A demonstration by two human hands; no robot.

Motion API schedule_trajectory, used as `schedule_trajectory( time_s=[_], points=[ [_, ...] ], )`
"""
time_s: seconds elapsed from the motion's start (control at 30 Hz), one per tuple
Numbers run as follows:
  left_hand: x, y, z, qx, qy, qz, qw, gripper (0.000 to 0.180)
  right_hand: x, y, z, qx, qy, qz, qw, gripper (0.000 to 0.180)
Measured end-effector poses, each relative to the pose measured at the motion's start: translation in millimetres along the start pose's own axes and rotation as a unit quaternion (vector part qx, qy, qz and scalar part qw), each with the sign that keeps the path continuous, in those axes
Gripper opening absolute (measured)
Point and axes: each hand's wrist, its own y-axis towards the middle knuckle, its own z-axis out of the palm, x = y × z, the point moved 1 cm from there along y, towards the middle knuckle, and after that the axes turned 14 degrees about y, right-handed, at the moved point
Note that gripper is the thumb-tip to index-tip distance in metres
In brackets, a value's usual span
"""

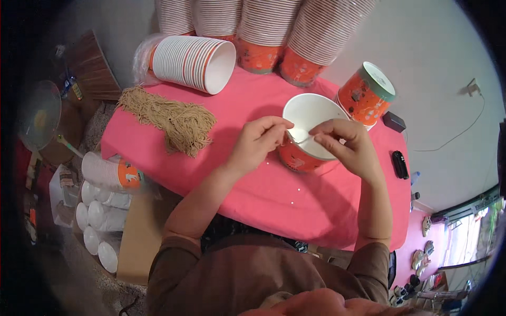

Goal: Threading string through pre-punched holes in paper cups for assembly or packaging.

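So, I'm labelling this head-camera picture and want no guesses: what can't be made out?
In the head view:
What the left hand and right hand hold, if anything: too small.
Orange tub, right side: partly behind right hand.
Tall cup stacks: tops cut off by upper edge.
White specks: too small.

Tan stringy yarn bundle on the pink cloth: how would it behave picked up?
The yarn bundle likely sags: its strands curve limply. Strands may trail, splaying loosely at the right end. Rolling seems unlikely; it lies spread on the pink cloth.
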Motion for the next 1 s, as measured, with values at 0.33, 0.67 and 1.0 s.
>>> schedule_trajectory(
  time_s=[0.33, 0.67, 1.0],
  points=[
    [-13.0, -11.7, 16.4, 0.051, -0.014, -0.007, 0.999, 0.021, 1.8, 31.8, 21.0, 0.017, -0.104, -0.084, 0.991, 0.011],
    [8.4, -6.8, 9.6, 0.039, -0.078, -0.034, 0.996, 0.027, -20.8, 41.0, 12.7, -0.072, -0.171, -0.054, 0.981, 0.016],
    [15.1, -7.5, -12.2, 0.058, -0.234, -0.115, 0.964, 0.032, -13.3, 21.8, 32.7, 0.011, -0.144, -0.139, 0.980, 0.020]
  ],
)
